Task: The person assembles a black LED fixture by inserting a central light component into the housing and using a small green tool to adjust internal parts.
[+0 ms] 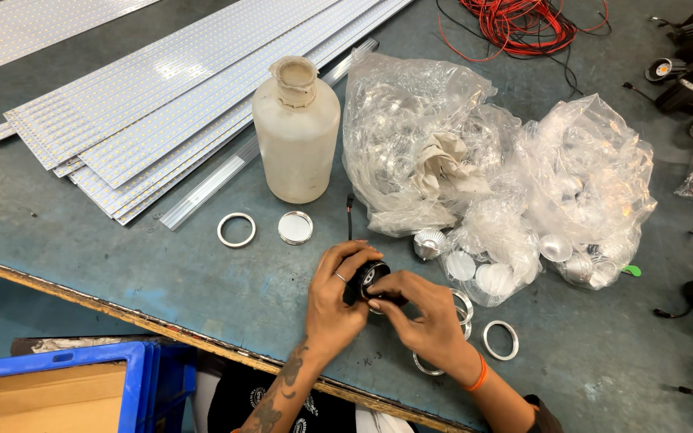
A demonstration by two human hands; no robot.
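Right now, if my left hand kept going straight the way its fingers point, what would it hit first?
Past the black lamp housing it grips, the left hand points up and right, so it would probably meet the small silver reflector by the plastic bags first; depth is unclear.

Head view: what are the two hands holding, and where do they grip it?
A small black round lamp housing, held between both: left hand around its left side, right hand fingers on its front rim.

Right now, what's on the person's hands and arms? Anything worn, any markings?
Both hands are bare, no gloves or sleeves. The left hand has a ring on one finger and dark tattoos running along the forearm. The right hand has an orange band at the wrist.
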